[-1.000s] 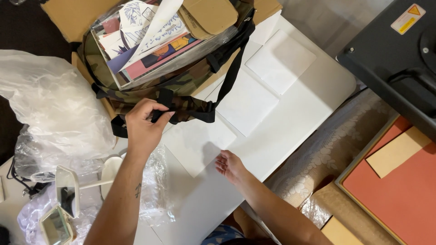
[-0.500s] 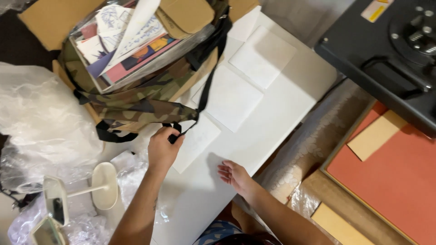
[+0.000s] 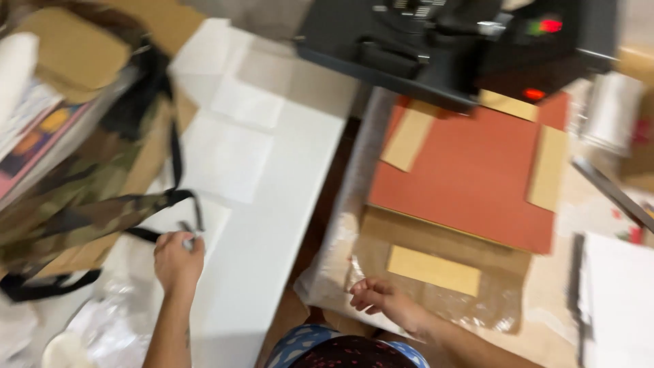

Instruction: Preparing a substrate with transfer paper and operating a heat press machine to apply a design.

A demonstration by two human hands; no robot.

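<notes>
At left hand (image 3: 178,260), strap (image 3: 102,215) sideways.

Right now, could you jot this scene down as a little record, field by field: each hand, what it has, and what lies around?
left hand: closed on the black strap of the camouflage fabric bag, near a small metal fitting
right hand: loosely curled, holding nothing, at the edge of the clear plastic wrap
surface under left hand: white flat tabletop with white paper sheets
beside right hand: brown cardboard bearing a rust-red square pad
at the back: black boxy machine with red lights
image quality: blurred, so fine detail is unclear
</notes>
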